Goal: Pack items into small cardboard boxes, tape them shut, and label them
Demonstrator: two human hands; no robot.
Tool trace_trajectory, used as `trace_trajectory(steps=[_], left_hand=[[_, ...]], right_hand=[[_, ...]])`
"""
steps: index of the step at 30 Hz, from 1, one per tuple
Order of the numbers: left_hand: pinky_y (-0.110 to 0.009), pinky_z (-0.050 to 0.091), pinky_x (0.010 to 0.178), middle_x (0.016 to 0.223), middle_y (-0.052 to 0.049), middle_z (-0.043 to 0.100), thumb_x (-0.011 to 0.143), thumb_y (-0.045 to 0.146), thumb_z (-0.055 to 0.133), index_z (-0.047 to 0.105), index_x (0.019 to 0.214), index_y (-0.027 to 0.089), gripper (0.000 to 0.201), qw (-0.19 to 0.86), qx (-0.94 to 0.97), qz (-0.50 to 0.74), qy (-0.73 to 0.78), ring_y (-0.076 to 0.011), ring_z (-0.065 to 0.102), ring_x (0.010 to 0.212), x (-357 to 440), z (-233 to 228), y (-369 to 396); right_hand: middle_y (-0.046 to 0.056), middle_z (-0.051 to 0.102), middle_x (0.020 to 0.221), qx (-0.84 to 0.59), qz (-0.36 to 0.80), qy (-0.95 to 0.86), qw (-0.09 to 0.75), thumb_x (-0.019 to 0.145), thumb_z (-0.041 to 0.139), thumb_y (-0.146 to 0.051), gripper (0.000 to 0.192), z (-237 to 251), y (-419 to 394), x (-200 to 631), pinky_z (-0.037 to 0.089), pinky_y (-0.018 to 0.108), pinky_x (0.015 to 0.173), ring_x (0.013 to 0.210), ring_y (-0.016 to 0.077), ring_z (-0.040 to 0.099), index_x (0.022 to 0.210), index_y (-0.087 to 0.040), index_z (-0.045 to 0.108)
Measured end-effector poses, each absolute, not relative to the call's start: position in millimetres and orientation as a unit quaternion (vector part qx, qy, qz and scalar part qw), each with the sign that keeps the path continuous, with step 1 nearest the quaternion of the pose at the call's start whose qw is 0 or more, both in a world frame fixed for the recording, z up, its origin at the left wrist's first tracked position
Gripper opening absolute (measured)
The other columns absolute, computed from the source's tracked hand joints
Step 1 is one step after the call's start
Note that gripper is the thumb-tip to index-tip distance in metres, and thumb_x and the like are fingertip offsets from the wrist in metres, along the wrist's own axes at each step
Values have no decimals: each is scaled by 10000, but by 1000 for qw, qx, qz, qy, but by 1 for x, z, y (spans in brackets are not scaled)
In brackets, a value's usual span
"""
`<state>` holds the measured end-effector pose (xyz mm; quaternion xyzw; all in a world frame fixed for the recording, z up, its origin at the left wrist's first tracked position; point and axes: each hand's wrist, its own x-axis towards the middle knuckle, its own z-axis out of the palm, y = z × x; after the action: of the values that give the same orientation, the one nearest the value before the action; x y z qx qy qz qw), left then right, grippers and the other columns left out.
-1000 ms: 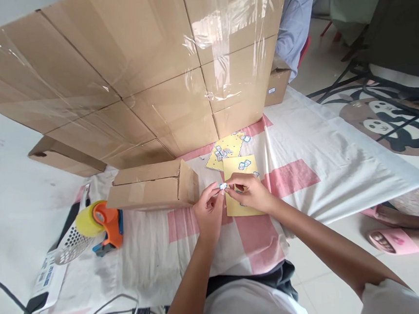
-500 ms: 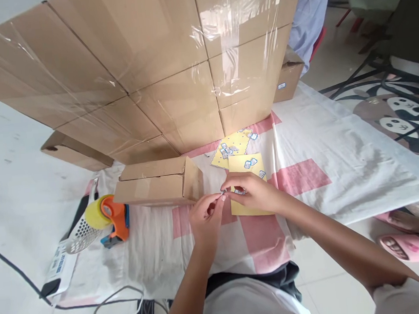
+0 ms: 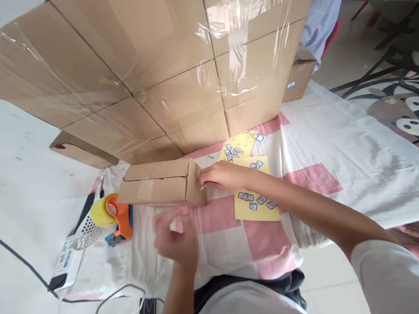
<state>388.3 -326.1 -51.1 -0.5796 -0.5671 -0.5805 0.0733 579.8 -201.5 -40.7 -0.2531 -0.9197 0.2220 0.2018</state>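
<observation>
My right hand (image 3: 222,175) is at the right end of a closed cardboard box (image 3: 153,190), fingers pinched on a small white sticker (image 3: 202,187) whose edge shows below the fingertips. My left hand (image 3: 176,235) hangs in front of the box, smeared by motion, so its fingers are unclear. Under my right forearm lies a yellow sheet (image 3: 253,215) with several small blue-edged stickers on it. Behind that sheet, partly covered by it, is a yellow patterned card (image 3: 239,144) bearing more such stickers.
A tall stack of film-wrapped cartons (image 3: 173,82) rises at the back. To the left are an orange tape dispenser (image 3: 122,218) with yellow tape and a white perforated scoop (image 3: 86,233). Another box (image 3: 300,78) with a label stands back right. Cables (image 3: 107,295) run at lower left.
My hands have come apart. The right one has moved left to the box's end with the sticker, while the left has dropped down and to the left. The view has shifted slightly.
</observation>
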Motion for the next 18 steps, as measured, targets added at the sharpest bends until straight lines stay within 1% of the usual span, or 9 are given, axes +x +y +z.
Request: trace_trajectory(steps=[1,2,4,6,8,11,14,15,18], left_hand=[[-403,536,877,868,-63,735,879,265,671,695,878,200,70,139,-573,-578,-564,-218,683,888,375,-42,-317],[-454,497,978,992,-97,742,897,277,649,702,925,195,102,179,-573,-558,-573,-249,671,1022,361,-33,-307],[-499,418,1086,1227,-141,698,932,322,602,718,993,185,190,182,-603,-500,-595,-290,599,1223,341,-21,-288],[-511,371,1125,1297,-142,673,949,359,562,710,982,190,227,137,-639,-453,-606,-297,575,1272,333,-19,-275],[-529,315,1160,1287,-130,684,950,368,540,673,952,203,212,105,-642,-439,-619,-291,584,1268,335,-27,-270],[-547,193,1213,1329,-129,669,944,349,544,625,958,215,157,98,-621,-442,-640,-281,554,1319,344,-41,-273],[-535,163,1223,1336,-140,664,942,335,550,614,955,216,135,92,-625,-437,-640,-273,541,1340,346,-45,-276],[-532,171,1219,1332,-142,667,943,334,548,614,951,215,137,94,-626,-436,-640,-273,541,1339,345,-45,-276],[-529,182,1212,1330,-139,668,947,339,543,613,954,215,143,101,-624,-433,-643,-274,535,1345,342,-45,-273]], right_hand=[[12,728,986,-252,205,-926,194,951,528,-117,186,-42,-200,577,288,279,590,758,142,603,920,-207,687],[13,729,978,-254,190,-929,191,957,525,-127,188,-43,-200,574,276,285,585,751,144,602,924,-208,691],[22,732,955,-273,169,-927,194,967,527,-151,180,-44,-201,571,257,296,581,749,151,602,918,-203,692],[33,732,939,-295,163,-920,203,973,538,-177,166,-45,-201,568,249,303,583,756,158,606,900,-196,685],[38,732,935,-313,174,-910,210,968,562,-198,141,-44,-201,568,252,301,589,760,161,607,879,-191,671],[27,724,928,-323,210,-898,212,952,601,-210,113,-46,-198,568,277,286,607,773,161,608,847,-194,639],[32,702,957,-322,245,-886,226,936,639,-226,73,-53,-193,567,335,281,641,840,185,610,878,-198,604],[47,690,991,-325,252,-879,241,917,672,-241,90,-57,-191,567,370,288,667,893,205,609,937,-196,597],[109,635,1112,-329,265,-856,299,857,750,-261,449,-68,-187,566,468,363,814,1055,267,578,1227,-166,514]])
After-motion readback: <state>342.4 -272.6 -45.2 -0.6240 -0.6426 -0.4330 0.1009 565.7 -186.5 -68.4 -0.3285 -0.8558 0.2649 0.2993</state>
